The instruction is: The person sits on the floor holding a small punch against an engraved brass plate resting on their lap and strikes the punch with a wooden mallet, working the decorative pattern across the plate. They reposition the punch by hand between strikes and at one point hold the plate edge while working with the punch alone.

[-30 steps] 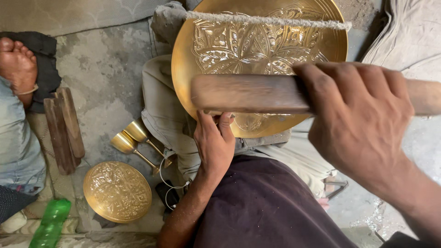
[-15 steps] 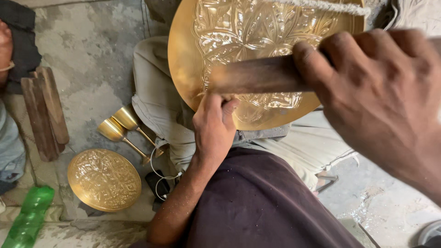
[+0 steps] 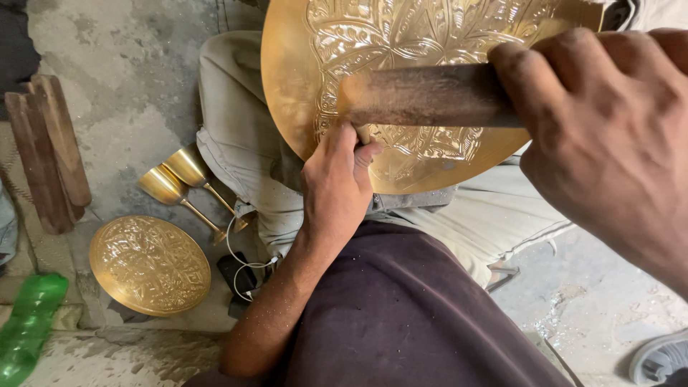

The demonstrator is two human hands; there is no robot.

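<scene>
A large round brass plate with embossed flower patterns rests tilted on my lap. My left hand presses against its lower face, fingers pinched around a small metal punch that is mostly hidden. My right hand grips a dark wooden mallet, held level across the plate. The mallet's blurred end is just above my left fingers.
On the concrete floor to the left lie a smaller embossed brass plate, two brass goblets, several wooden sticks and a green plastic bottle. A dark phone with a white cable lies by my knee. A grey shoe is at bottom right.
The view has moved in closer to the large plate. The mallet in my right hand has come nearer to my left fingers, which stay on the plate.
</scene>
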